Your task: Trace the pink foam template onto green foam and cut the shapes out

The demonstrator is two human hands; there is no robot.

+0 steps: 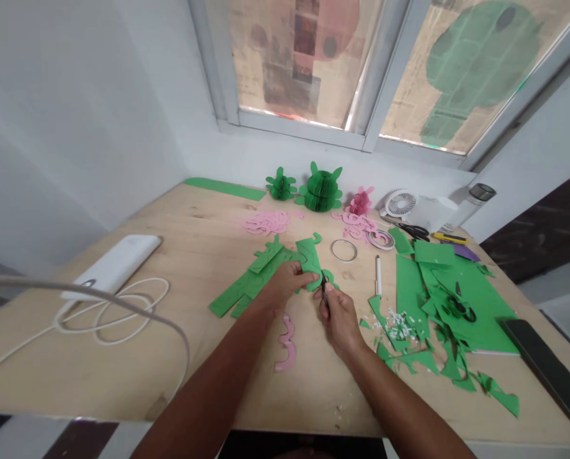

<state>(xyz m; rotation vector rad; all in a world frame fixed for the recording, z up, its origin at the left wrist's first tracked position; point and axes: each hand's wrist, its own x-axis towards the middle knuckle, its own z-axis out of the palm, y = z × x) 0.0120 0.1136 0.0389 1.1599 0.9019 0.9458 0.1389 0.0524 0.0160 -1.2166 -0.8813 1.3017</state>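
My left hand [287,280] pinches a green paper piece [308,252] near the table's middle. My right hand [338,313] is closed on small dark scissors [326,293], whose blades meet the paper's lower right edge. Left of and under the held piece lie green paper strips [247,284], partly hidden by my left hand. A wavy pink paper cutout [286,344] lies between my forearms. Just beyond my hands, a ring of tape [343,250] rests flat on the wood.
Green scraps [423,360], green sheets [486,299] and a dark phone [548,366] lie at right. Paper figures [320,189], pink cutouts [267,222], a fan [400,203] and a bottle [471,203] stand or lie behind. A white power bank [115,264] with cables is at left.
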